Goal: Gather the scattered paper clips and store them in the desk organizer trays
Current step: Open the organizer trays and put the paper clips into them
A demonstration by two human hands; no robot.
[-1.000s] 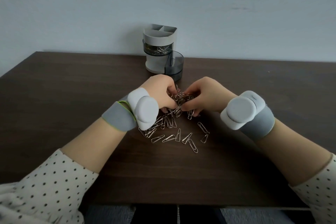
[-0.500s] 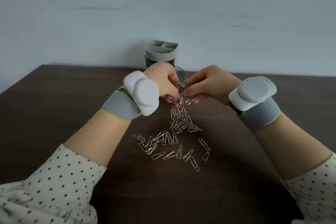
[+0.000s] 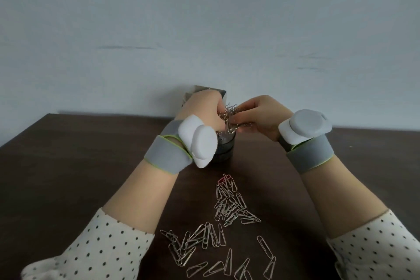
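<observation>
- While both hands hang over the dark smoky plastic tray (image 3: 223, 152) jutting from the foot of the pale grey desk organizer (image 3: 221, 94), I read this as the drop: a load about to go in.
- The left hand (image 3: 204, 110) has its grip curled round a tangled bunch of silver wire paper clips (image 3: 229, 112). The right hand (image 3: 261, 116) pinches the same bunch from the other side, so neither grip is open.
- Whether clips already lie in that tray I can't tell, because the white pod (image 3: 197, 143) strapped to my left wrist hides most of it.
- Plenty is left. A dense cluster of loose clips (image 3: 227, 202) lies on the dark brown wooden bench (image 3: 68, 166) near the tray, and a wider scatter (image 3: 197, 243) sits nearer me, between my dotted sleeves (image 3: 102, 245).
- My judgement — not yet halfway, with several more handfuls to fetch.
</observation>
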